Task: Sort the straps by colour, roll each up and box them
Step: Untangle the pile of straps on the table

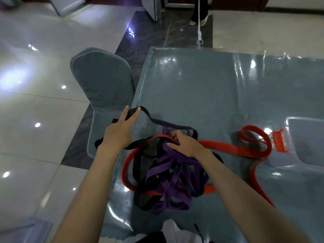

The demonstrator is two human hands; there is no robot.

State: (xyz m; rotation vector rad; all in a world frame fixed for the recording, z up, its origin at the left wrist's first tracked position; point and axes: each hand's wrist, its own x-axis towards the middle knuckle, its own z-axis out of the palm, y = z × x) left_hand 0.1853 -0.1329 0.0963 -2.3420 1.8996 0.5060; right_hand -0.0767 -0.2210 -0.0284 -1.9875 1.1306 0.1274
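A table (219, 88) under a grey-green cloth and shiny clear plastic is standing on glossy pale floor tiles (35, 120), with a covered chair (103, 81) just beside its left edge. The left hand (119, 130) is pinching a black strap (157, 122) lifted between thumb and fingers. The right hand (184, 143) is gripping into the tangled pile of purple straps (168, 174), and which strap it is holding I cannot tell. A red strap (245, 149) is reaching toward a clear box (305, 146), cut off at the right edge.
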